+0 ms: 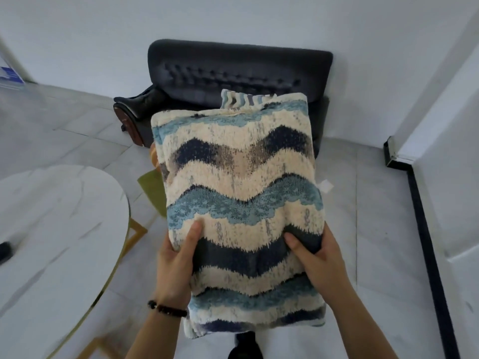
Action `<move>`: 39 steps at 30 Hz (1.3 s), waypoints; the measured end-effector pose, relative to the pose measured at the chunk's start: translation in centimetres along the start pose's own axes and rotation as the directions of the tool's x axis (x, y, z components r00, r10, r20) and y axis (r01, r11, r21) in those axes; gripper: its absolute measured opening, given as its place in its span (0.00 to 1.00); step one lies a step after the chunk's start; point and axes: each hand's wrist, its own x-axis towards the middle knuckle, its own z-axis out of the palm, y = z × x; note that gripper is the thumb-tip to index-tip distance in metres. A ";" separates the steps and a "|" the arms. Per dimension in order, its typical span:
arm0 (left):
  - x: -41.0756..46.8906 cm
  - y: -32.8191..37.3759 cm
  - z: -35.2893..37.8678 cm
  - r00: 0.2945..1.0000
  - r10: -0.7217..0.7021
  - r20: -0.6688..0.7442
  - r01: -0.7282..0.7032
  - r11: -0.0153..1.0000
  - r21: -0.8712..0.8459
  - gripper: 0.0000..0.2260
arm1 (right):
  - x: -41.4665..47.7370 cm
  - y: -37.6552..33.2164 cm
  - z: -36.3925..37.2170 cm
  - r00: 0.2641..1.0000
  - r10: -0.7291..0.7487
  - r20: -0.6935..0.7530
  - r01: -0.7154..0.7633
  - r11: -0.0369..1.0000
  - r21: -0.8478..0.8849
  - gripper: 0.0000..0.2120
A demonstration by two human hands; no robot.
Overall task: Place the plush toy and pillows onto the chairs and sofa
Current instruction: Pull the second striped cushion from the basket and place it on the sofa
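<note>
A large pillow with cream, light blue and navy wavy stripes fills the middle of the view, held out in front of me. My left hand grips its left side near the lower part, thumb on top. My right hand grips its right side the same way. A second pillow with the same pattern peeks out behind its top edge. Beyond both stands a black tufted armchair against the white wall; its seat is hidden by the pillows. A yellow-green and orange thing shows under the pillow's left edge.
A round white marble table with a gold rim and legs stands at the left, a small dark object on it. Grey tiled floor lies around. A white wall with a black baseboard runs along the right.
</note>
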 end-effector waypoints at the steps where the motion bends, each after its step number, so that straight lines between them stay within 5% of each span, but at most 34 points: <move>1: 2.9 0.6 1.6 1.000 0.006 0.019 -0.006 1.000 0.001 0.31 | 2.9 -0.6 0.1 1.000 -0.001 -0.020 0.001 1.000 0.001 0.25; 4: 11.0 2.5 6.9 0.996 0.023 0.087 -0.024 1.000 0.001 0.20 | 11.1 -2.2 -0.4 0.996 0.005 -0.086 -0.006 1.000 -0.012 0.28; 11: 28.6 2.2 18.6 0.982 0.039 0.187 -0.055 0.995 0.082 0.19 | 30.2 -0.2 -2.3 0.981 0.024 -0.195 -0.025 1.000 -0.004 0.25; 19: 47.7 3.7 28.8 1.000 -0.007 0.005 0.006 0.996 0.085 0.21 | 56.0 0.1 -0.5 0.998 0.024 -0.054 -0.024 1.000 0.005 0.29; 31: 73.2 8.1 25.5 0.902 0.124 -0.413 -0.137 0.991 -0.001 0.23 | 86.6 -4.7 19.4 0.923 -0.073 0.378 0.101 0.993 -0.057 0.25; 39: 92.7 12.9 22.2 0.874 0.154 -0.462 -0.184 0.983 -0.021 0.14 | 100.8 -5.9 31.5 0.927 0.034 0.373 -0.021 0.999 -0.039 0.28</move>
